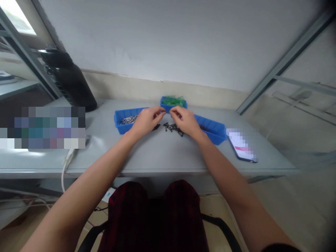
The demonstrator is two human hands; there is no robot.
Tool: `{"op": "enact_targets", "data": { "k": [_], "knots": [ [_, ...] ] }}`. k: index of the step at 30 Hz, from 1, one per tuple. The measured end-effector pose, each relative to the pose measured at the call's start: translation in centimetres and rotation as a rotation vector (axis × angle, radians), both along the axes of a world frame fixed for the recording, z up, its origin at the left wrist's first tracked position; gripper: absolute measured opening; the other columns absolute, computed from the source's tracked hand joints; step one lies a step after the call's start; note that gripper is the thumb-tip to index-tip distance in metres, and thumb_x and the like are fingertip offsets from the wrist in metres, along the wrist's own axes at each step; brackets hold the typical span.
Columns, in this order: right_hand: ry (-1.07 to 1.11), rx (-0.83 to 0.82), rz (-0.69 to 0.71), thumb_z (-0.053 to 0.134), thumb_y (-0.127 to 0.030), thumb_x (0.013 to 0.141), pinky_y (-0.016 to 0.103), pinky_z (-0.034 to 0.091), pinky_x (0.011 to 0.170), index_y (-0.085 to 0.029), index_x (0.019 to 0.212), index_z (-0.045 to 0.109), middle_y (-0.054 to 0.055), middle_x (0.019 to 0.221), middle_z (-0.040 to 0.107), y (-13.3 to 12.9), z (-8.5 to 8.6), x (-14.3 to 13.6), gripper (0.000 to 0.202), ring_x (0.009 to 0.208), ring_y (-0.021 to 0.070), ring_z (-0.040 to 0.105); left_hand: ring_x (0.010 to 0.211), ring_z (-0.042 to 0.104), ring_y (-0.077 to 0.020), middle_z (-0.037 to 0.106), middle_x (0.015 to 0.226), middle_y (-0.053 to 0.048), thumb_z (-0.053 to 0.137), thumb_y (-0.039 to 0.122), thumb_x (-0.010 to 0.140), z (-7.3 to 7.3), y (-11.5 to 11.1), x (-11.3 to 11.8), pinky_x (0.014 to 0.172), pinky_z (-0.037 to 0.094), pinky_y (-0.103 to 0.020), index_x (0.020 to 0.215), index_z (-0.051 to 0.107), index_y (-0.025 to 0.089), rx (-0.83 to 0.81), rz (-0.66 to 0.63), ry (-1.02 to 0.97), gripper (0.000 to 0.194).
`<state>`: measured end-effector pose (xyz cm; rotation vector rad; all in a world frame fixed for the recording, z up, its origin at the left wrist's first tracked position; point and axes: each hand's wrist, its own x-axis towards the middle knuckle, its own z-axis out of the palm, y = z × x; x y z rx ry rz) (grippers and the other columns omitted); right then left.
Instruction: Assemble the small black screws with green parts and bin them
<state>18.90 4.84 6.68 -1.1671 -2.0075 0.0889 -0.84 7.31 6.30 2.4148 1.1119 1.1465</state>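
Note:
My left hand (147,120) and my right hand (185,120) are close together over the table, each with thumb and fingertips pinched. Whatever lies between the fingertips is too small to make out. Several dark screw-like pieces (172,127) lie on the table just below the hands. Beside my left hand stands a blue bin (121,129) holding silvery metal pieces (129,120). Another blue bin (215,136), with dark contents, is partly hidden behind my right hand. A smaller blue bin (165,105) with green plastic (174,100) stands behind both hands.
A black bottle (72,82) stands at the back left of the grey table (157,157). A phone (241,147) lies to the right, beside the right-hand bin. At the left are a blurred-out object (49,127) and a white cable (65,164). A wall rises behind.

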Motion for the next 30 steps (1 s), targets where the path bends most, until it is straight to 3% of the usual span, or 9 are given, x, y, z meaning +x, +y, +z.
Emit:
{"op": "enact_targets", "data": {
  "k": [30],
  "knots": [
    [0.033,0.031,0.025,0.048,-0.035,0.095,0.032,0.045,0.075,-0.021,0.093,0.063,0.005,0.087,0.068,-0.06,0.00,0.02,0.020,0.079,0.0191,0.061,0.069,0.063,-0.0148,0.074,0.085,-0.005,0.053,0.032,0.095,-0.20,0.22,-0.13,0.066,0.044,-0.026,0.108,0.073,0.018,0.014,-0.054,0.084,0.027]
  ]
}}
